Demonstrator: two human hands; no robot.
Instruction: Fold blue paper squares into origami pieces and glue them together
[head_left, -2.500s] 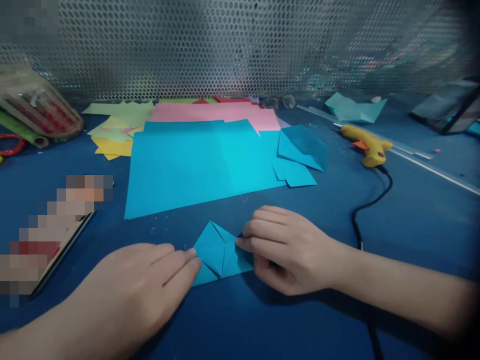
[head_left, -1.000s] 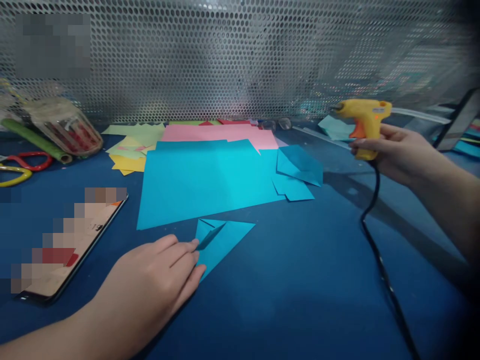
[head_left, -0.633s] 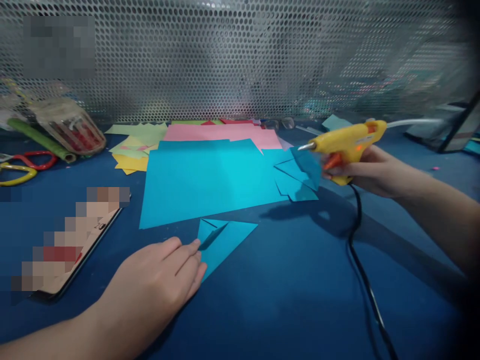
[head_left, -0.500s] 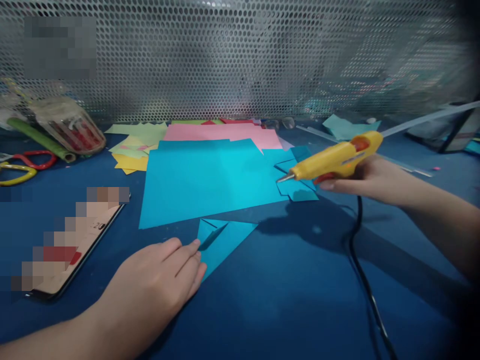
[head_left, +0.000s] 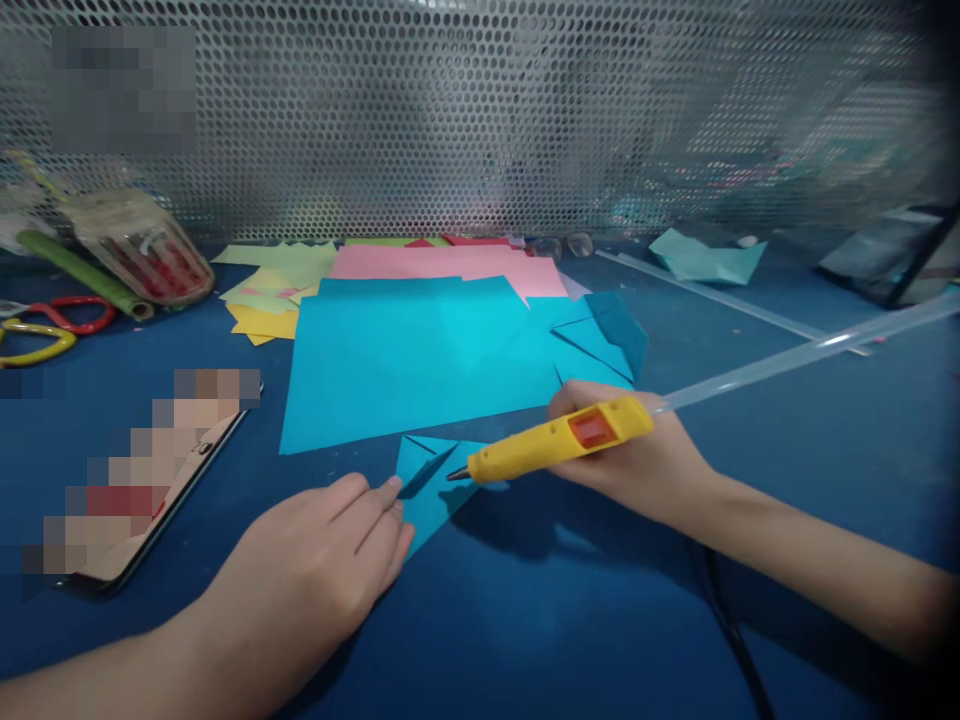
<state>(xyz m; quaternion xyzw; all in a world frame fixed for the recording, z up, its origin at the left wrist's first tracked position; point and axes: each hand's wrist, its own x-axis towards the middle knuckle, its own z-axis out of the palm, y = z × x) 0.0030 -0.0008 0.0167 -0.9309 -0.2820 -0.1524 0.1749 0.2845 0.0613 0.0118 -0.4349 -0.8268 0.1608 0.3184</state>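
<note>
Presses the left hand (head_left: 315, 570) open and palm-down on the dark blue surface (head_left: 570, 620), fingertips on the left corner of a small folded cyan paper triangle (head_left: 427, 505) with one flap lifted. Grips a yellow plastic hot-glue gun (head_left: 555, 450) in the right hand (head_left: 637, 465), fingers closed round the handle. Nozzle tip low over the triangle's raised flap, just beside the left fingertips — touching the paper or not, cannot tell. Clear glue stick (head_left: 810, 350) jutting from the gun's back toward the right edge; black cord (head_left: 731, 640) trailing down past the right forearm.

Just behind the triangle, a large cyan paper sheet (head_left: 412, 355), its near edge close to the fold. Behind that, a pink paper sheet (head_left: 450, 265); left of it, a loose heap of yellow and pale green paper scraps (head_left: 262, 290). Right of the large sheet, folded cyan paper pieces (head_left: 607, 335), partly hidden by the right hand. Farther right, a second clear glue stick (head_left: 720, 300) flat on the surface and a pale teal folded paper (head_left: 705, 255).

Far left — a phone with a blurred screen (head_left: 225, 440), red- and yellow-handled scissors (head_left: 45, 325), a green roll (head_left: 82, 275), a clear plastic pouch (head_left: 142, 250). Perforated metal screen (head_left: 480, 120) along the back.
</note>
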